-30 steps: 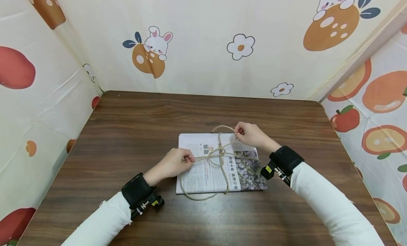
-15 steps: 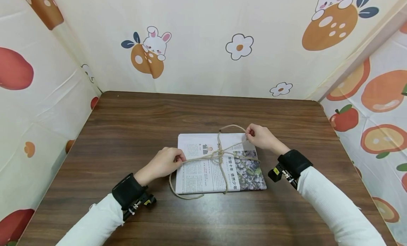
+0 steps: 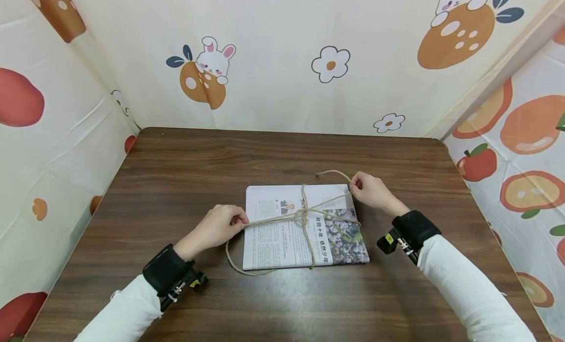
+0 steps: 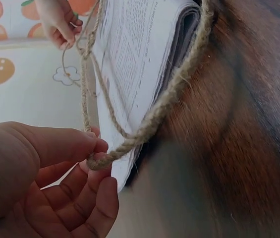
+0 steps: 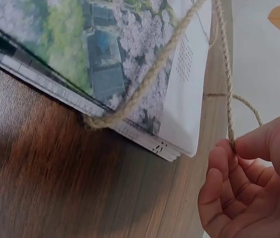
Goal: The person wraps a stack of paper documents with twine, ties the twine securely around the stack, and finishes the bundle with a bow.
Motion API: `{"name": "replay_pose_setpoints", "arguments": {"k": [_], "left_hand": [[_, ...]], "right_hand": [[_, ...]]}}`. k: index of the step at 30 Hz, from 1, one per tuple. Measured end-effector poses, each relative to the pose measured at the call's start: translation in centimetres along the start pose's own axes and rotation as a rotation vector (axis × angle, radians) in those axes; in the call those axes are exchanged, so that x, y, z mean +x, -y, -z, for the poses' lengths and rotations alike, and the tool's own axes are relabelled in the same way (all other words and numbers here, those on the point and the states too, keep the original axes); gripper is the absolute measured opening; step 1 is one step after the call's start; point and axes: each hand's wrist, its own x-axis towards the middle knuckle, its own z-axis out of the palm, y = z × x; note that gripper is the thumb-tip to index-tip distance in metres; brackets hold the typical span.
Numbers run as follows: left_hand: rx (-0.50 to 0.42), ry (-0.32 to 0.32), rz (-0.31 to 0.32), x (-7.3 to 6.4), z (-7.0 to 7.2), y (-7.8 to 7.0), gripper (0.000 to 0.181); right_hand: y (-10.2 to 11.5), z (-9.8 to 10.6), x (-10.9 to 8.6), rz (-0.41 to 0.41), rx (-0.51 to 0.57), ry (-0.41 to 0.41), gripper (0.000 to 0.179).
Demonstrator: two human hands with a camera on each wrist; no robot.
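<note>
A stack of folded newspapers (image 3: 275, 246) lies on the table, wrapped both ways by beige twine (image 3: 307, 239) that crosses near the middle at a knot (image 3: 302, 213). Left of the stack, my left hand (image 3: 220, 225) pinches one length of twine between thumb and fingers; its loose end curves down along the stack's front edge. Beyond the stack's upper right corner, my right hand (image 3: 372, 190) pinches the other length, whose tail arcs behind the stack. Both lengths run nearly straight from the knot to the hands. In the left wrist view, the twine (image 4: 154, 116) bends around the left fingertips.
The brown wood-grain table (image 3: 190, 170) extends around the stack on all sides. A cream printed backdrop (image 3: 273, 82) stands behind its far edge, and fruit-patterned sheets (image 3: 529, 224) hang along the sides. Each wrist wears a black strap with a small camera.
Both hands have moved apart, the left toward the left and the right toward the right, drawing the twine out. The loops around the knot have shrunk and tightened. The stack has barely moved.
</note>
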Motion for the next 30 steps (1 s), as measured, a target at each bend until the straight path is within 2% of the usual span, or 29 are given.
{"name": "replay_pose_setpoints", "arguments": {"k": [9,14,24,30], "left_hand": [[0.019,-0.001,-0.001,-0.6,0.4,0.6,0.013],[0.002,0.025,0.001,-0.9,0.4,0.8,0.013],[-0.043,0.064,-0.007,-1.3,0.3,1.4,0.013],[-0.030,0.048,-0.008,-1.3,0.1,1.4,0.013]], "right_hand": [[-1.2,0.7,-0.3,-0.060,-0.047,-0.045,0.011],[-2.5,0.6,-0.4,-0.092,-0.053,-0.049,0.011],[-2.8,0.7,-0.6,-0.096,-0.052,-0.060,0.010],[-2.8,0.7,-0.6,-0.098,-0.044,-0.041,0.011]]}}
